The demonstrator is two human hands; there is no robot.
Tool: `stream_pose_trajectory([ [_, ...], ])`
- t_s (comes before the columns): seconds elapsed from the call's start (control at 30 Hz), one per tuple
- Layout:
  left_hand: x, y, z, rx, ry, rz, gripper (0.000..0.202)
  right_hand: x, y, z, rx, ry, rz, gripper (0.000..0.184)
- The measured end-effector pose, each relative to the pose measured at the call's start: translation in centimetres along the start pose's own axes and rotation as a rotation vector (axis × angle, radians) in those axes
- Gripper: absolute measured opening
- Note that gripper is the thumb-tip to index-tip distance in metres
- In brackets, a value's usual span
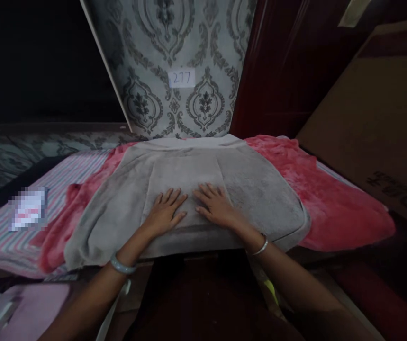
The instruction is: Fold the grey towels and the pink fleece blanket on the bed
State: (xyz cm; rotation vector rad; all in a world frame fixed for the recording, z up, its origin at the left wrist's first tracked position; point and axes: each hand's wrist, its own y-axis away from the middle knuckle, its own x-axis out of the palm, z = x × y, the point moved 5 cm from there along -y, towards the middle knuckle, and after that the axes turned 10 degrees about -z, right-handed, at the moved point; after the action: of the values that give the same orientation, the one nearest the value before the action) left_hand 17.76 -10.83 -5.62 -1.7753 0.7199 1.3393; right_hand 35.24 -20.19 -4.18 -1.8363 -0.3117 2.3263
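Note:
A grey plush cloth [267,189] is spread out before me, with a lighter rectangular panel [185,170] at its middle and a whitish band [192,143] along the far edge. My left hand [164,213] lies flat on the panel's left part, fingers spread. On the right part rests my right hand [215,206], also palm down with its fingers apart. Neither hand grips anything. Under the grey cloth, a pinkish-red plush blanket [341,213] shows on both sides.
A striped sheet [68,175] covers the surface at left, bearing a blurred-out white item [29,208]. A dark screen [47,61] stands behind it. A large cardboard box [384,109] leans in at right. Patterned wallpaper carries a paper marked 277 [182,77].

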Motion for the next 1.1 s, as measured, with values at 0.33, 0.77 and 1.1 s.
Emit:
stream_pose_trajectory([
  [0.33,-1.8,-3.4,1.1,0.052,0.176,-0.012,0.061,0.5,-2.4,1.3,-0.161,-0.073,0.035,0.061],
  [0.77,-1.1,-14.0,7.2,-0.198,-0.103,0.014,0.065,1.7,-2.6,1.7,-0.194,-0.154,0.06,0.062],
  [1.1,2.5,-21.6,3.7,0.059,0.022,0.157,0.066,1.6,-2.7,1.4,-0.167,-0.213,0.04,0.063],
])
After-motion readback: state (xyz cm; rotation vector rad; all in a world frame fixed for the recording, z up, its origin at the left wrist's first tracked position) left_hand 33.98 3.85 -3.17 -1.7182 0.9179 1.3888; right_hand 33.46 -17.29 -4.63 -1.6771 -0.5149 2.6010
